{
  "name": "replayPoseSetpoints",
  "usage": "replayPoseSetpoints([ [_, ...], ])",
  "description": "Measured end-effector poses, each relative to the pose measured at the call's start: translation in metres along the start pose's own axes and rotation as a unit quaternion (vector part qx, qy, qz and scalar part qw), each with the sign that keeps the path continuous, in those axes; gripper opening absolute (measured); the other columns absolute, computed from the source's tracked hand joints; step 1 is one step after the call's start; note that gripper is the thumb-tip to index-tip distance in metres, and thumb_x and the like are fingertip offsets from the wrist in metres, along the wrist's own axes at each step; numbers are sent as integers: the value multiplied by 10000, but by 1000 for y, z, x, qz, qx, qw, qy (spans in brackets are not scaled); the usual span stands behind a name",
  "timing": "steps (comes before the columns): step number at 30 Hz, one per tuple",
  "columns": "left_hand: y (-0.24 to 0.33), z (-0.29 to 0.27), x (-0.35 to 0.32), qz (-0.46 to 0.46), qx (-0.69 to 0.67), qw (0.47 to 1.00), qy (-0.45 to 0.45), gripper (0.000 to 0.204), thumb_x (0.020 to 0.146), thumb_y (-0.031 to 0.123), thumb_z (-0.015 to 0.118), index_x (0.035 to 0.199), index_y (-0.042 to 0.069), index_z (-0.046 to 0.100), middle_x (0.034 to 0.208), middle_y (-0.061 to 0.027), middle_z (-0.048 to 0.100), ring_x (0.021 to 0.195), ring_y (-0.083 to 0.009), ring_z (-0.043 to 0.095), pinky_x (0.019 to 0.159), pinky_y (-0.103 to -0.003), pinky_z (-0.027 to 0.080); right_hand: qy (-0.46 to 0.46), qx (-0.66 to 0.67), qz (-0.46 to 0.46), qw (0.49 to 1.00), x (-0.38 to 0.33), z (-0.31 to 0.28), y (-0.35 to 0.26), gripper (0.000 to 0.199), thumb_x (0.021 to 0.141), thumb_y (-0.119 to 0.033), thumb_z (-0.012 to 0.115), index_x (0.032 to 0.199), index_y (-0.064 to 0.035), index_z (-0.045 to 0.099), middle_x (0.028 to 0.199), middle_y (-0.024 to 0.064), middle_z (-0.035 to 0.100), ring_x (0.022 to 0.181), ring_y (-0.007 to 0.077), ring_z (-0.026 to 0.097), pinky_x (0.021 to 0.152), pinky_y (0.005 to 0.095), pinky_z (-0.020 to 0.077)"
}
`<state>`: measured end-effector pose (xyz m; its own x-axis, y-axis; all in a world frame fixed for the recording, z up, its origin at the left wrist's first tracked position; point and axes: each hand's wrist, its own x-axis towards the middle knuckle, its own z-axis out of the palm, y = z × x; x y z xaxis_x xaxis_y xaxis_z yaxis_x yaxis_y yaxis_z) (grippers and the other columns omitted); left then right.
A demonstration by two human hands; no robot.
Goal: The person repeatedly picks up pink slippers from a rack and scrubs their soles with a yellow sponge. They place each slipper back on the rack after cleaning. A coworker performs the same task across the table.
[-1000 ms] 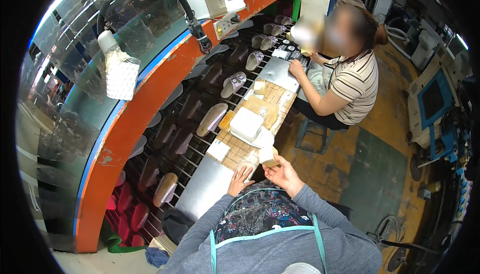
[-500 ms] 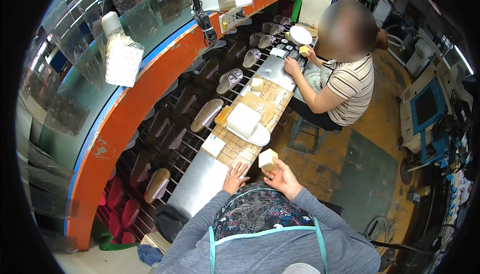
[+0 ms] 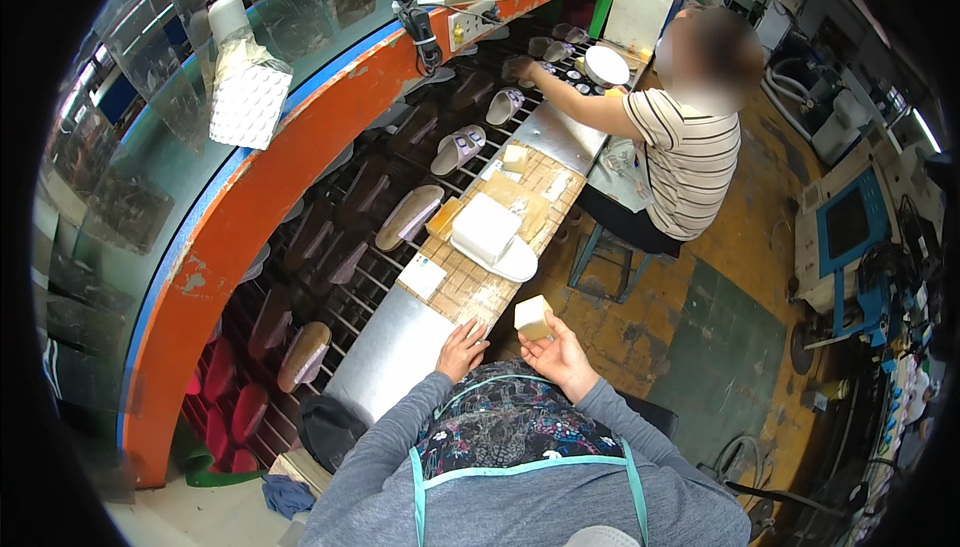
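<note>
My right hand (image 3: 562, 361) is closed on a pale yellow sponge block (image 3: 534, 318), held just off the near right edge of the bench. My left hand (image 3: 462, 350) lies on the bench edge with its fingers stretched out, nothing in it. Ahead on the patterned board (image 3: 462, 296) is a white rectangular tub (image 3: 487, 226), beside a white rounded sole-shaped piece (image 3: 518, 262). An orange-yellow sponge block (image 3: 444, 218) sits against the tub's left side. A white card (image 3: 422, 276) lies nearer to me, and another pale sponge (image 3: 515, 158) stands at the board's far end.
Left of the bench runs a barred rack (image 3: 355, 299) with shoe soles and sandals (image 3: 460, 150). Behind it curves an orange panel (image 3: 190, 277). A co-worker (image 3: 690, 162) sits on a stool at far right, near a white bowl (image 3: 606, 66). A blue-grey machine (image 3: 850, 212) stands right.
The co-worker's arm has stretched left across the bench to the rack. My left hand's fingers have drawn slightly closer together; my right hand still holds the sponge. My view has shifted slightly.
</note>
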<state>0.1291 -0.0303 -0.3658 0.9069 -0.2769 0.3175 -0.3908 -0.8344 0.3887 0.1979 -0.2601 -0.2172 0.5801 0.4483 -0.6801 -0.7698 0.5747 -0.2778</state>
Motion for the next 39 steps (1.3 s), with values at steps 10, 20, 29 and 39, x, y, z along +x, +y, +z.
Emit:
replayPoseSetpoints([
  [10,9,-8,8,-96,2,995,2,560,841,238,685,1377,221,525,1515,-137,373,1431,-380,276,1116,-612,227,0,-10,7,1000,7,3,-9,498,858,-392,720,1241,-155,508,1115,85,617,998,249,606,808,404,464],
  [20,4,-7,20,-229,31,973,-12,505,946,309,563,1442,305,468,1603,-171,178,1474,-414,140,1128,-661,53,-24,-66,33,997,20,27,-14,506,886,-406,677,1276,-138,498,1118,88,605,1020,242,582,817,405,451],
  [29,-8,-85,104,-382,-29,872,305,698,924,299,579,1543,269,259,1612,-225,36,1480,-442,42,1099,-709,46,-47,-51,30,997,28,29,-24,513,878,-416,679,1260,-119,511,1150,85,577,1015,246,578,831,410,457],
  [39,-86,-275,-59,-476,7,428,768,888,900,224,577,1535,-4,0,1564,-338,53,1458,-475,74,1198,-442,123,-10,-41,56,998,19,4,-23,511,877,-440,665,1234,-102,529,1160,92,590,991,238,572,828,420,467],
])
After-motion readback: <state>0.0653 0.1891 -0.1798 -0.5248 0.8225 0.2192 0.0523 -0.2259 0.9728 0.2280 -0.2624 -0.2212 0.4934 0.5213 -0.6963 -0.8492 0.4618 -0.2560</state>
